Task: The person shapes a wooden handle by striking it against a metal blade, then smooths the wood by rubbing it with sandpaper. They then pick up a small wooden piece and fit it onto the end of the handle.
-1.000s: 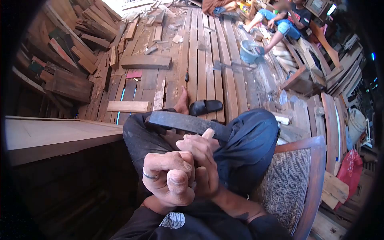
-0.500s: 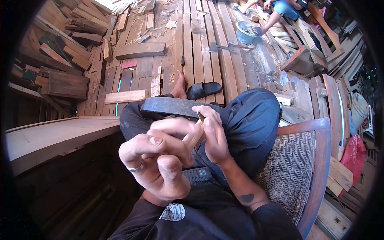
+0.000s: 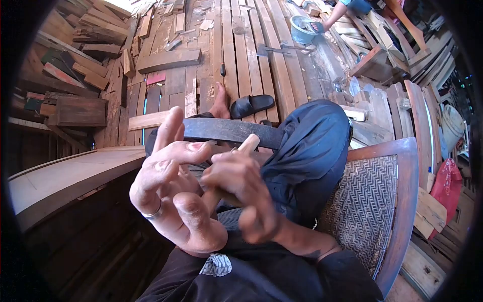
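My left hand (image 3: 173,186), with a ring on one finger, is large and close to the camera. Its fingers are apart and loosely bent, one finger pointing up. Blurred by motion, my right hand (image 3: 239,186) wraps round a slim wooden stick (image 3: 249,143), whose pale blunt end sticks out past the fingers. The stick's lower part is mostly hidden between the two hands, close to my left thumb. Both hands are over my lap, in front of the dark curved wooden bar (image 3: 221,128) across my legs.
A woven-seat chair (image 3: 359,201) stands at right, a pale wooden panel (image 3: 75,176) at left. A black sandal (image 3: 251,106), a hatchet-like tool (image 3: 269,50) and a thick plank (image 3: 168,61) lie on the slatted floor. Beyond are a bucket (image 3: 303,31) and another person's leg (image 3: 336,15).
My right hand has turned over and closed round the stick; its pale blunt end now shows where a dark pointed tip showed. My left hand has shifted left, fingers more spread.
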A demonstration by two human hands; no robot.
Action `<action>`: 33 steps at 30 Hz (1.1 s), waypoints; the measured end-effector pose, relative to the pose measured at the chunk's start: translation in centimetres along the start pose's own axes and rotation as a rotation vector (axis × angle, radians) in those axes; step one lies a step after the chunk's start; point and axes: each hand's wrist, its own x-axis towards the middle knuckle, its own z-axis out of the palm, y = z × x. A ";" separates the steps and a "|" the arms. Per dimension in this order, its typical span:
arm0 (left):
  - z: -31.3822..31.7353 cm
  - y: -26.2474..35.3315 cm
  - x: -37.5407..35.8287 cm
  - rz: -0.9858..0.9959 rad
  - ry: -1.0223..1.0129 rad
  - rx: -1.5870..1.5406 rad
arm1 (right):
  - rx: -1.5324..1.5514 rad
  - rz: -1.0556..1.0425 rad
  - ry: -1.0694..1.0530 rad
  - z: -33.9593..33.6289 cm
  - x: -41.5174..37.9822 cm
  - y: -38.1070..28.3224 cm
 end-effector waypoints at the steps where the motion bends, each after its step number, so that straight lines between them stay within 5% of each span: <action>1: 0.0 0.0 0.0 0.012 -0.012 0.026 | 0.012 -0.016 -0.004 0.3 -0.2 -0.9; 4: -0.3 -1.1 -0.3 -0.120 -0.277 0.340 | -0.106 0.009 0.094 0.7 -1.7 5.2; 6: 1.9 -3.0 -2.8 -0.494 -0.137 -0.002 | -0.087 0.151 0.145 0.4 -0.6 6.8; 9: 4.0 -2.4 -3.7 -0.336 0.015 -0.114 | -0.198 -0.087 0.170 0.3 0.4 7.7; 12: 4.8 -2.2 -3.5 -0.240 0.067 -0.317 | -0.195 -0.061 0.158 0.4 -1.1 7.3; 17: 3.0 -1.8 -3.4 -0.079 -0.032 -0.546 | 0.012 0.137 0.280 1.0 -0.1 4.9; 22: 1.8 -0.3 -2.4 0.179 -0.213 -0.632 | 0.061 0.138 0.142 0.9 0.6 1.9; 33: -2.0 1.9 0.7 -0.046 -0.034 -0.578 | -0.060 -0.023 -0.039 1.0 0.3 1.3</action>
